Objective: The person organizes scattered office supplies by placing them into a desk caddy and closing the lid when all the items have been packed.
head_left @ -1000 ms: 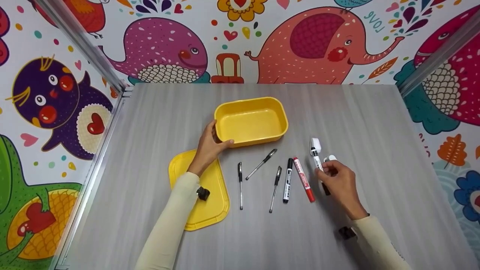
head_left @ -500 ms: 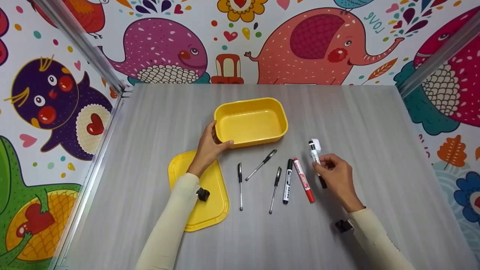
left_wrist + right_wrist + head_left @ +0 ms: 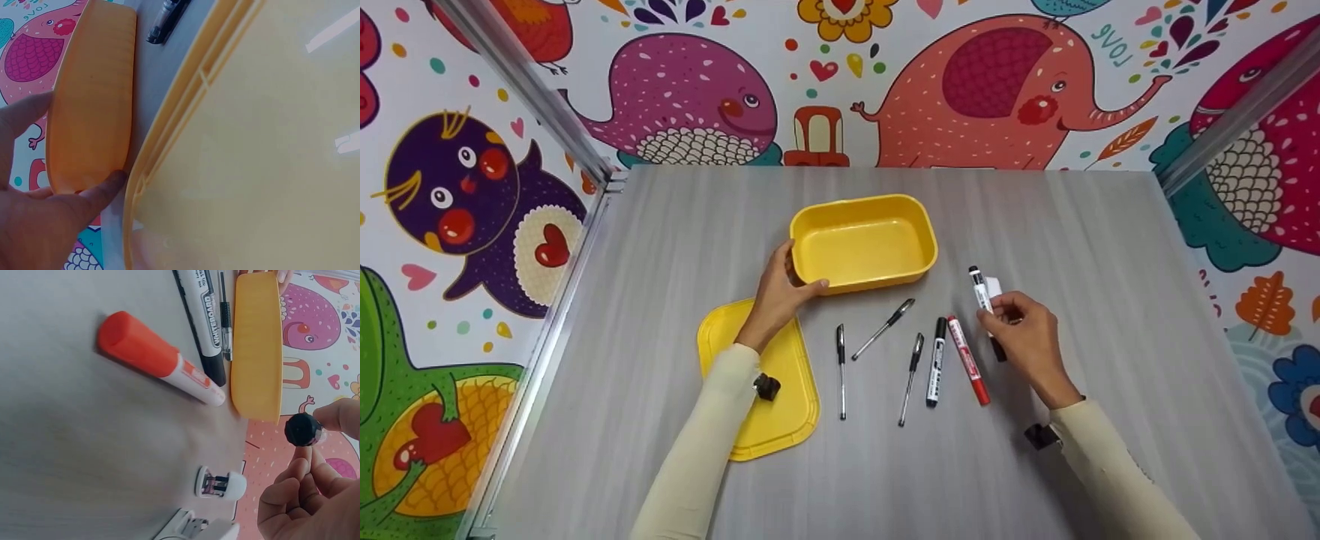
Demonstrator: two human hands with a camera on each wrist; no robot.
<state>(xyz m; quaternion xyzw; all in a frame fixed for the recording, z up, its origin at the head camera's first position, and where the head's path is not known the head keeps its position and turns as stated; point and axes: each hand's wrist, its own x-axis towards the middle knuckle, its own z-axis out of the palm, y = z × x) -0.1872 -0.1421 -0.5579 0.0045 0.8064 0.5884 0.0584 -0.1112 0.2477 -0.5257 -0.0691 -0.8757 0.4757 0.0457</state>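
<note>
My left hand (image 3: pixel 776 300) grips the left end of an open yellow box (image 3: pixel 864 251), thumb on its near side. Between thumb and fingers, my right hand (image 3: pixel 1026 330) pinches a white marker with black ends (image 3: pixel 981 289), held above the table. In the right wrist view the marker's black end (image 3: pixel 304 429) faces the camera. A red marker (image 3: pixel 969 360), a black-and-white marker (image 3: pixel 936 362) and black-capped clear pens (image 3: pixel 841 371) lie between the hands. The box looks bare inside. A small white object (image 3: pixel 994 286) shows just behind the held marker.
A yellow lid (image 3: pixel 776 420) lies on the grey table (image 3: pixel 645 247) under my left forearm. Two small white objects, one nearer (image 3: pixel 197 530) and one farther (image 3: pixel 220 484), appear in the right wrist view. Patterned walls (image 3: pixel 825 82) enclose the table.
My right hand has lifted the marker and carried it up and left, away from the white objects, one of which it now hides in the head view. My left hand and the box stay put.
</note>
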